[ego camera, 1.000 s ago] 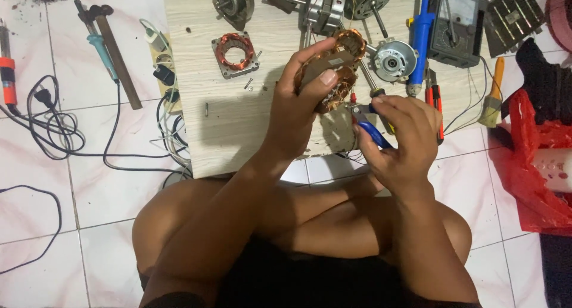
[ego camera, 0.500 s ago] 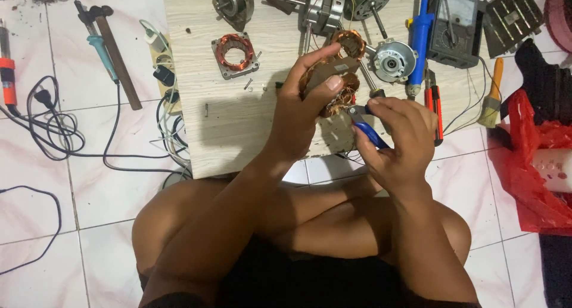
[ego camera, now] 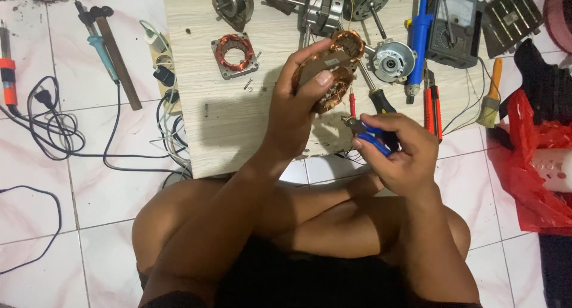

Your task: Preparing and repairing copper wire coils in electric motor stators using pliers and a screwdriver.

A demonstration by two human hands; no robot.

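Pliers (ego camera: pixel 368 135) with blue handles are gripped in the right hand (ego camera: pixel 402 156), jaws pointed up-left toward the copper-wound stator (ego camera: pixel 330 75), which is clasped just above in the left hand (ego camera: pixel 292 114); a screwdriver (ego camera: pixel 372 90) lies beyond.

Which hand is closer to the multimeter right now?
Right. The right hand, holding blue-handled pliers, is below and left of the multimeter at the board's top right. The left hand grips the copper stator farther left.
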